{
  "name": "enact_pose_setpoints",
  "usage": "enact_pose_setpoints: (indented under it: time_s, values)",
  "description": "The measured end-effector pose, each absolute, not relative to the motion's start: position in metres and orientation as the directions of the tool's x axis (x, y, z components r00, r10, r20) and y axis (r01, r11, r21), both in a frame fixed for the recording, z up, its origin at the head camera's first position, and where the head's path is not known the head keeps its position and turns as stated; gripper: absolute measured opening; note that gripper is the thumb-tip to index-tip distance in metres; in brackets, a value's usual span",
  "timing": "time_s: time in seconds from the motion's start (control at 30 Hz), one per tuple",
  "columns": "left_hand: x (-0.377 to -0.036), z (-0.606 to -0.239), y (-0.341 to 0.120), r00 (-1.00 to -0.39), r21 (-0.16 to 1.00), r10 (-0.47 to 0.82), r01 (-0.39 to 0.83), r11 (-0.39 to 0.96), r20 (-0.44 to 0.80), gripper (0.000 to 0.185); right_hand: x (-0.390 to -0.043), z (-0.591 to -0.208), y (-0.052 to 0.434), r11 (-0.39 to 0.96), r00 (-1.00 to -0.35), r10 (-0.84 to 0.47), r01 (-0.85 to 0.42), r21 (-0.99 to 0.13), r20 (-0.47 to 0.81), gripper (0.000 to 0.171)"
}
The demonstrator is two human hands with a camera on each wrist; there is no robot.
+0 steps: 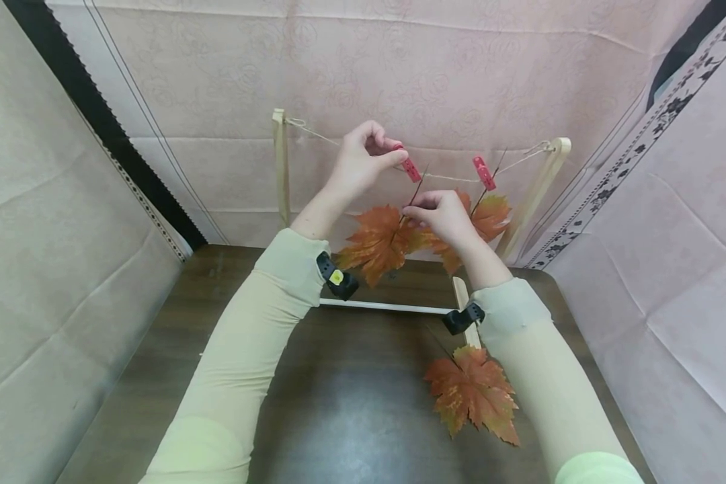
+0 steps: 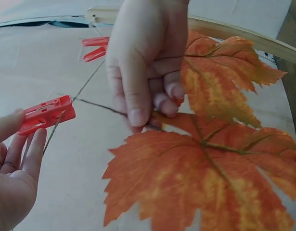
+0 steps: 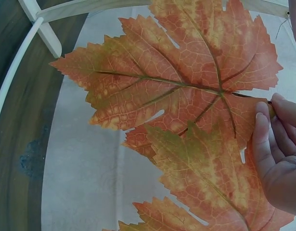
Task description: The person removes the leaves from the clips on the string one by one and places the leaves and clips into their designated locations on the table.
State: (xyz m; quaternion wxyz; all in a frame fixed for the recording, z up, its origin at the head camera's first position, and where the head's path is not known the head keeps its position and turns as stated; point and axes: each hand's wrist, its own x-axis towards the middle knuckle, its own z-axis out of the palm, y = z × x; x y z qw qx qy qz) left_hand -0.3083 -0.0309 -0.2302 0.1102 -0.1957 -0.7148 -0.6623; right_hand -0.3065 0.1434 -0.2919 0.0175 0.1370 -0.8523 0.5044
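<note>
My left hand point(image 1: 359, 161) pinches a red clothespin point(image 1: 411, 170) between thumb and fingers, its front end at the string point(image 1: 454, 178). Lower and to the right, my right hand point(image 1: 444, 216) pinches the thin dark stem of an orange artificial maple leaf point(image 1: 374, 242). In the left wrist view, the tip of that stem point(image 2: 102, 106) reaches the clothespin's front end point(image 2: 66, 108). The leaf blade point(image 3: 152, 79) spreads out from my right fingertips in the right wrist view. Beside it, a second leaf point(image 1: 491, 216) hangs by its stem from another red clothespin point(image 1: 485, 173).
The string runs between a left wooden post point(image 1: 281, 168) and a right wooden post point(image 1: 535, 191). A white rod point(image 1: 387, 306) and a wooden foot point(image 1: 470, 335) sit low on the frame. Another maple leaf point(image 1: 473, 393) lies on the dark table point(image 1: 339, 417), near my right forearm.
</note>
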Motion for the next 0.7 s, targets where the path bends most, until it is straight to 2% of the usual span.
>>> enact_pose_setpoints:
  time_s: [0.17,0.43,0.7]
  values:
    - [-0.308,-0.226,-0.038,-0.901,0.906,0.103,0.423,-0.001,0.421,0.032,-0.305,-0.292,0.143,0.470,-0.965,-0.215,-0.235,-0.851,0.148,0.019]
    - [-0.302,-0.222,-0.047,-0.892,0.899,0.110,0.435,-0.054,0.439,0.017,-0.306,-0.297,0.141,0.451,-0.959,-0.237,-0.251,-0.857,0.157,0.018]
    - [-0.296,-0.219,-0.058,-0.884,0.886,0.078,0.454,-0.095,0.461,0.016,-0.306,-0.301,0.139,0.472,-0.955,-0.253,-0.261,-0.842,0.154,0.017]
